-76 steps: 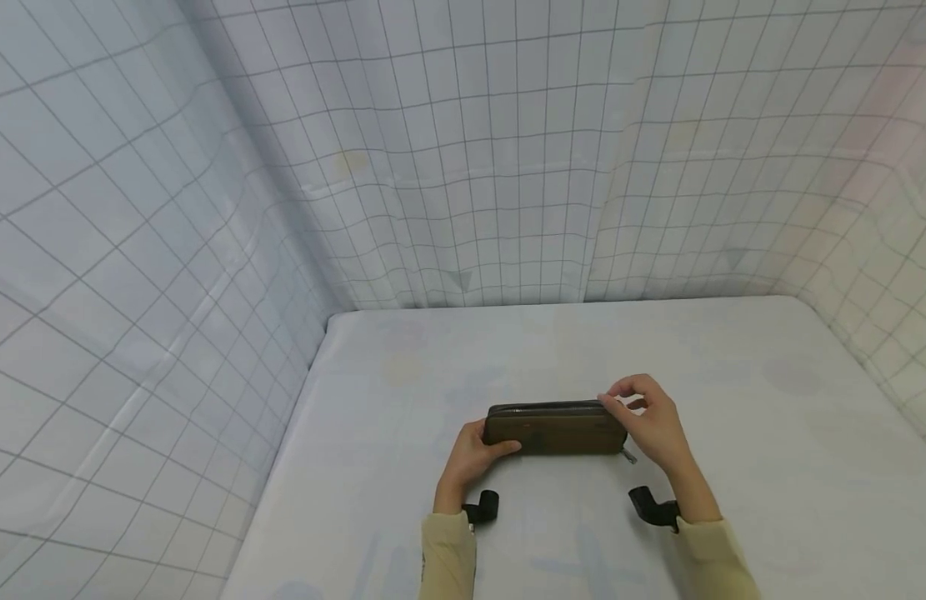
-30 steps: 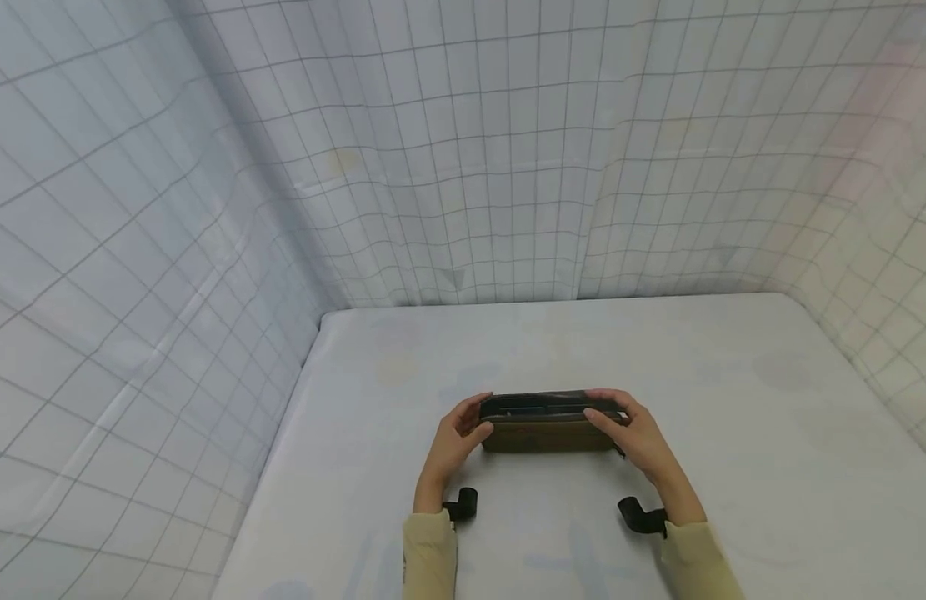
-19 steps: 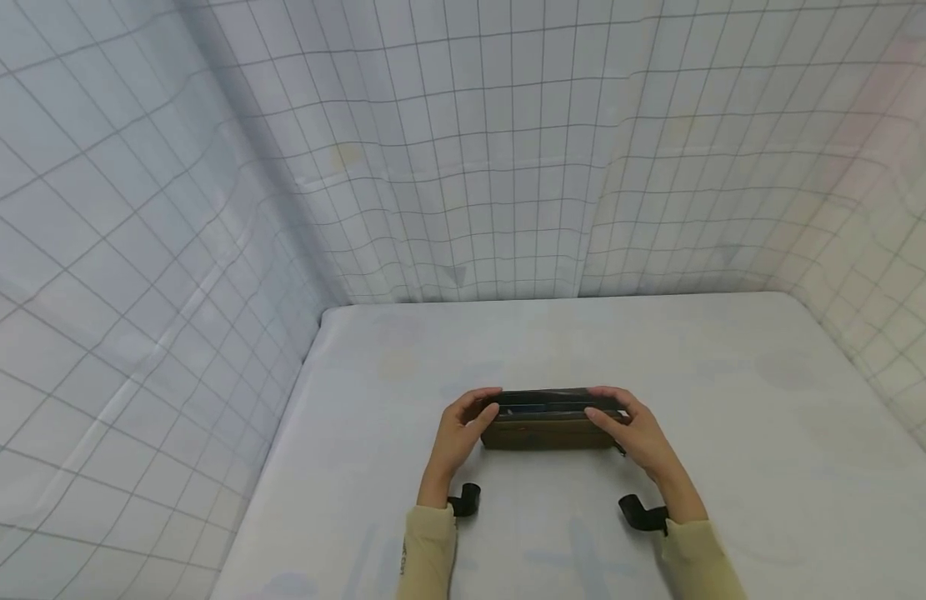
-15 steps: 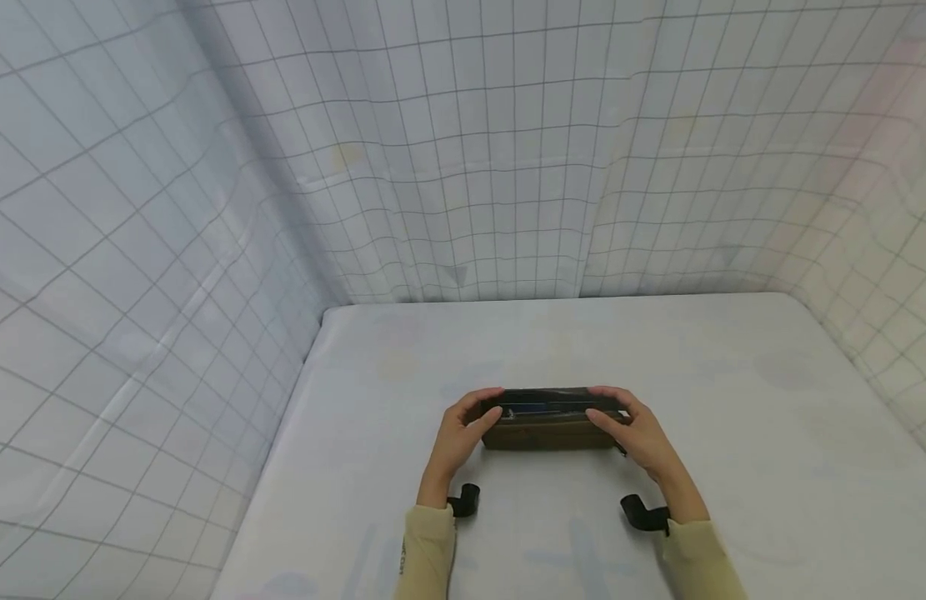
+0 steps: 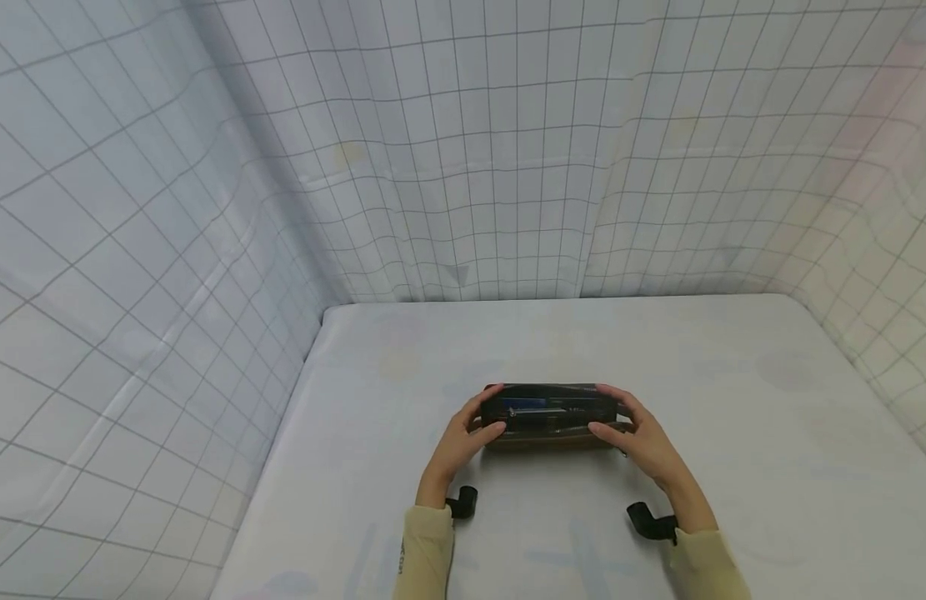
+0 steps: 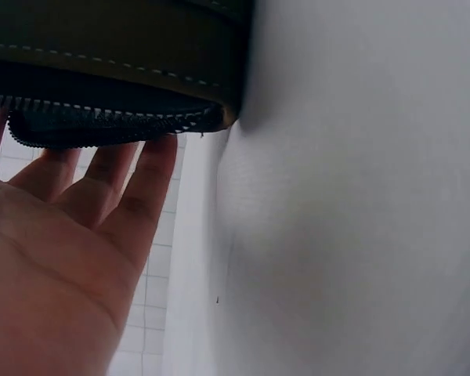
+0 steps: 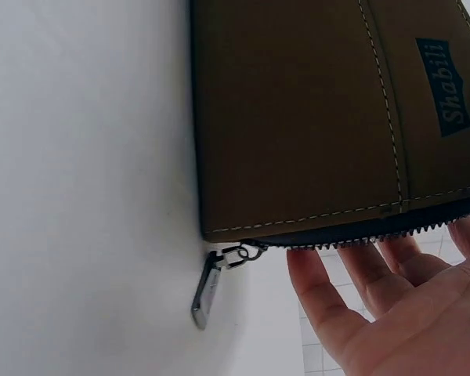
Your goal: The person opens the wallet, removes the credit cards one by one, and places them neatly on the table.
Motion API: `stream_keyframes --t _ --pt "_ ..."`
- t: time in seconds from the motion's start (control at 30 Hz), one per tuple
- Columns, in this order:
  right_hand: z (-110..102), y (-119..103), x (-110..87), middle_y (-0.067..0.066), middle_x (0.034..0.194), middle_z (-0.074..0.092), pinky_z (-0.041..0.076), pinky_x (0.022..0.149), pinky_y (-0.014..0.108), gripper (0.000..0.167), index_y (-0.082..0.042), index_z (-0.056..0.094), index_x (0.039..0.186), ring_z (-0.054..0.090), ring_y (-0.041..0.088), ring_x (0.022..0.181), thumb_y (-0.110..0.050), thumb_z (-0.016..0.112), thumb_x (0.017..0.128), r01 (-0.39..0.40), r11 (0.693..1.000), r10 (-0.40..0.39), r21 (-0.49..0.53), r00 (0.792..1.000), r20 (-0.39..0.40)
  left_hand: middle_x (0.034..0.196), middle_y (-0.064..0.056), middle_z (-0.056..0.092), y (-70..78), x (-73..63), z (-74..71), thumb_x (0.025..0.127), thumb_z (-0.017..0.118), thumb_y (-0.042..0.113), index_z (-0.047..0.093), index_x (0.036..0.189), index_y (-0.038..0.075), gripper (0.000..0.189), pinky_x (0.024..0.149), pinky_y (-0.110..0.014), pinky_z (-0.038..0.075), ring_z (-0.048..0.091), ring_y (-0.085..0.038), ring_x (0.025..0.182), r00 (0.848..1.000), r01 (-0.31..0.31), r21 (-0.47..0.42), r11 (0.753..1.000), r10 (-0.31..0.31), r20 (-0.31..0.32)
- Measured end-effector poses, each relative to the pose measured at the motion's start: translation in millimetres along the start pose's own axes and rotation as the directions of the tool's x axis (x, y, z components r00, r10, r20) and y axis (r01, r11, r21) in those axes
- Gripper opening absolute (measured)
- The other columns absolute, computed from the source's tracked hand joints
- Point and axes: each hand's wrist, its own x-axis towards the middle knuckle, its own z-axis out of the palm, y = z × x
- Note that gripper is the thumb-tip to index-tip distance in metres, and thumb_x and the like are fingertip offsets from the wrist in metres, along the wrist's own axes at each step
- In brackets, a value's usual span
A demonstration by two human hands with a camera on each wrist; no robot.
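Note:
A long brown zip-around wallet [image 5: 550, 419] stands on the white table in the head view, its unzipped mouth spread toward the camera. Inside, the dark lining holds a blue strip [image 5: 524, 403]. My left hand [image 5: 453, 446] holds the left end, thumb on the near edge and fingers at the far edge. At the opposite end, my right hand [image 5: 653, 442] holds it in the same way. Parted zipper teeth [image 6: 141, 117] show above the fingers in the left wrist view. A metal zip pull [image 7: 207, 294] hangs at the wallet's lower corner in the right wrist view.
The white table [image 5: 402, 358] spreads around the wallet. White grid-patterned curtains [image 5: 463, 167] close off the back and both sides. A black wrist mount [image 5: 463, 503] sits on my left wrist, another mount [image 5: 652, 523] on my right.
Earlier the wallet's mouth was narrow and my right hand was at its right corner. Both hands have since taken hold of the ends, and the mouth has widened, showing more of the inside.

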Motion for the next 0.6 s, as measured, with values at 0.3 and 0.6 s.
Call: stream_keyframes --t 0.3,0.6 --pt "3.8 19.4 -6.3 0.018 0.151 0.023 0.032 0.098 0.058 0.075 -0.020 0.030 0.149 0.025 0.041 0.134 -0.024 0.072 0.087 0.012 0.999 -0.012 0.042 1.000 0.004 0.155 0.000 0.019 -6.8 -5.4 -1.7 0.089 0.069 0.024 0.022 0.153 0.024 0.079 0.103 -0.049 0.030 0.034 -0.030 0.132 0.999 0.035 -0.037 0.999 -0.034 0.040" --pt "5.8 22.8 -12.9 0.019 0.148 0.026 0.032 0.098 0.057 0.080 -0.019 0.025 0.150 0.030 0.039 0.131 -0.019 0.072 0.087 0.060 0.996 -0.060 0.058 0.998 -0.003 0.157 -0.003 0.010 -8.7 -4.0 -2.6 0.086 0.072 0.021 0.013 0.153 0.027 0.090 0.104 -0.049 0.029 0.027 -0.032 0.136 0.996 -0.002 -0.012 1.000 0.003 0.088"
